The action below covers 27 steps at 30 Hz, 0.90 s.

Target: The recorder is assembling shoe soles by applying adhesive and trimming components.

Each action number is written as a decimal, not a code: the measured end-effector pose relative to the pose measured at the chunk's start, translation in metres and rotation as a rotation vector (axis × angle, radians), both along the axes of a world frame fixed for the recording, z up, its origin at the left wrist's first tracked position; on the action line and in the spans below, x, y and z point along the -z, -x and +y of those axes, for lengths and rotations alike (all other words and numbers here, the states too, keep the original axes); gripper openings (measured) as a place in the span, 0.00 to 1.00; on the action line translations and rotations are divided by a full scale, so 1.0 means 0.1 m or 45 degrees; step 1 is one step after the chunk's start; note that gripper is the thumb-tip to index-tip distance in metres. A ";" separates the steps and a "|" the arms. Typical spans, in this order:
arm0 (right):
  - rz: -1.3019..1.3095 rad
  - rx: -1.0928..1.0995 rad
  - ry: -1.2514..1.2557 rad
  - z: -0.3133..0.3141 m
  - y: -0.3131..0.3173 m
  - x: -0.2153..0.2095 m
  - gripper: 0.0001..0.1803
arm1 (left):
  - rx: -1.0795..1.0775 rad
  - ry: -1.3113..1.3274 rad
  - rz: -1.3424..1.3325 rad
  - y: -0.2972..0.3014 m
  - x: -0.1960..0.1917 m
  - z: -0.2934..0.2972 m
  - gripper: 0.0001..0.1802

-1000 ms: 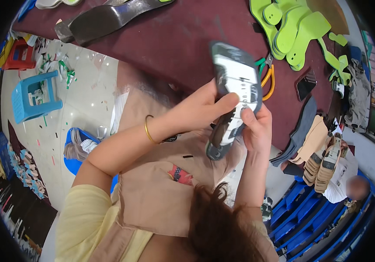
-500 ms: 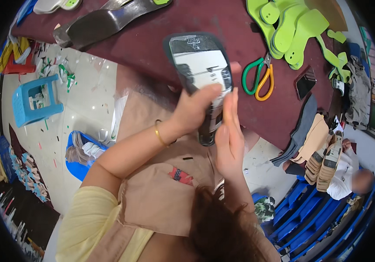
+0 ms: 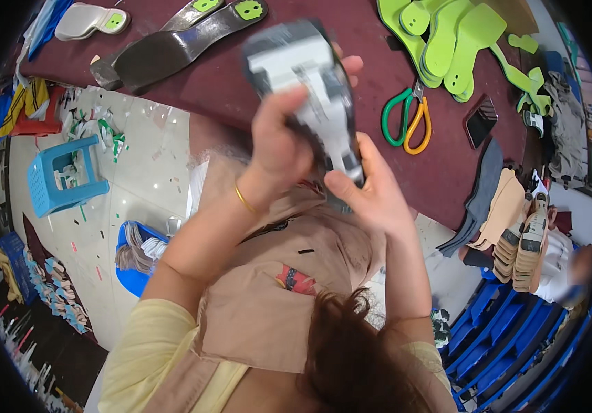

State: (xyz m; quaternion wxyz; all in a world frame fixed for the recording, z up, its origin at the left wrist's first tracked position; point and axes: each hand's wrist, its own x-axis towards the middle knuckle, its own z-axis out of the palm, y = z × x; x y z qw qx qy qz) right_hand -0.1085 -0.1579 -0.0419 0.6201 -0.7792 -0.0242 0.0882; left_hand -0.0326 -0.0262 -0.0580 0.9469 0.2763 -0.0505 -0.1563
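A black-and-white shoe insole (image 3: 318, 86), somewhat blurred, is held up over the table's near edge, its broad end pointing away from me. My left hand (image 3: 281, 148) grips it along the side, thumb across its white face and fingertips showing past the far edge. My right hand (image 3: 373, 191) pinches the narrow end between thumb and fingers. Right of the insole, green-and-orange-handled scissors (image 3: 418, 127) lie on the maroon tabletop (image 3: 241, 89). Dark glossy insoles (image 3: 172, 54) with lime pads lie to the left.
Lime-green insole pieces (image 3: 440, 45) are piled at the far right, near a phone (image 3: 480, 122). Grey and tan insoles (image 3: 499, 206) stack at the right edge. A blue stool (image 3: 65, 175) and a blue basin (image 3: 134, 279) stand on the littered floor. Another person (image 3: 557, 265) sits at far right.
The insole has moved up and to the left. My right hand has gone from lying flat along its side to pinching its narrow end; my left hand still grips it.
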 end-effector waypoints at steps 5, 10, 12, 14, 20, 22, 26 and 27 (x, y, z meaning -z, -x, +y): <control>0.210 -0.022 -0.134 -0.06 -0.14 -0.10 0.16 | 0.351 0.377 0.000 -0.16 0.05 0.20 0.39; 0.275 -0.040 -0.245 0.01 -0.07 -0.02 0.15 | 0.476 0.599 -0.023 -0.19 0.22 0.23 0.37; 0.320 -0.031 -0.255 0.01 -0.04 -0.01 0.14 | 0.535 0.740 -0.068 -0.21 0.29 0.19 0.36; 0.312 -0.042 -0.185 -0.02 -0.08 -0.02 0.14 | 0.487 0.637 -0.103 -0.22 0.27 0.20 0.34; 0.076 0.121 0.132 -0.36 -0.42 0.09 0.15 | 0.994 -0.902 -0.034 -0.37 0.20 0.54 0.32; 0.056 0.139 0.269 -0.47 -0.47 0.25 0.16 | 0.862 -1.473 -0.201 -0.24 -0.15 0.45 0.18; -0.167 0.018 0.531 -0.38 -0.54 0.29 0.17 | -0.639 -1.903 -1.972 -0.52 0.04 -0.01 0.09; -0.131 0.012 0.500 -0.42 -0.54 0.30 0.18 | -0.452 -1.980 -1.953 -0.55 0.08 -0.01 0.08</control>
